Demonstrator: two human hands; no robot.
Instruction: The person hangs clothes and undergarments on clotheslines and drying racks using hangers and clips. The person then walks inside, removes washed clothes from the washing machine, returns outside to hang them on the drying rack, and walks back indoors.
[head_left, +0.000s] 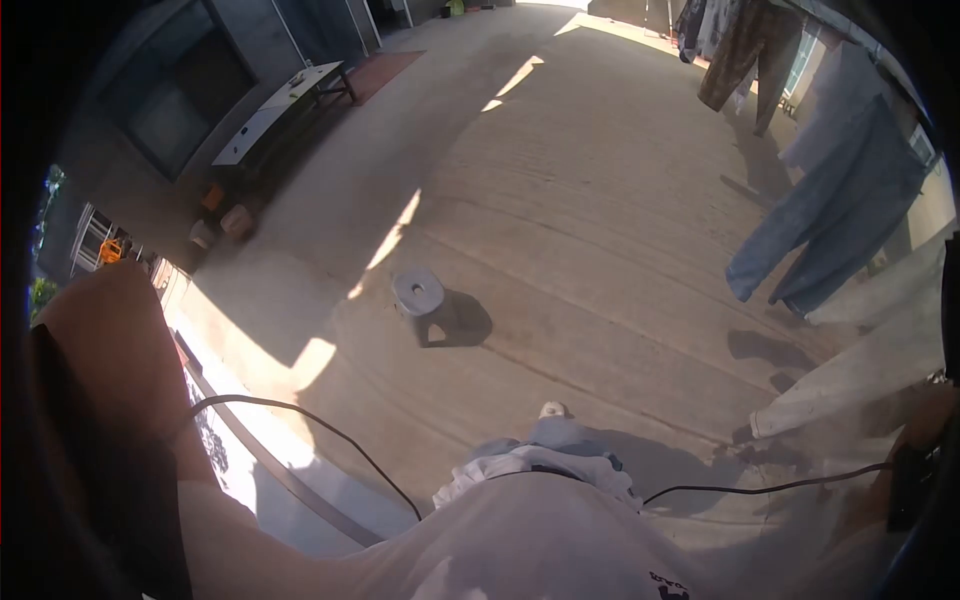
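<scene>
Both of my hands are out of sight, so their fingers cannot be seen. My left arm (115, 350) is raised at the left edge, with a dark band around it. My right arm (925, 425) shows only in part at the right edge, also with a dark band. Close to that arm hang pale trousers (870, 375). Beyond them are blue jeans (835, 205), and farther off brown trousers (755, 55). A thin black cable (300, 408) runs from each arm towards my torso.
A grey plastic stool (420, 293) stands on the concrete floor (580, 220) ahead of me. Along the left wall is a long white-topped table (285, 108) with small items on it. Buckets or pots (237, 222) sit near its close end. A curved rail (275, 470) passes at lower left.
</scene>
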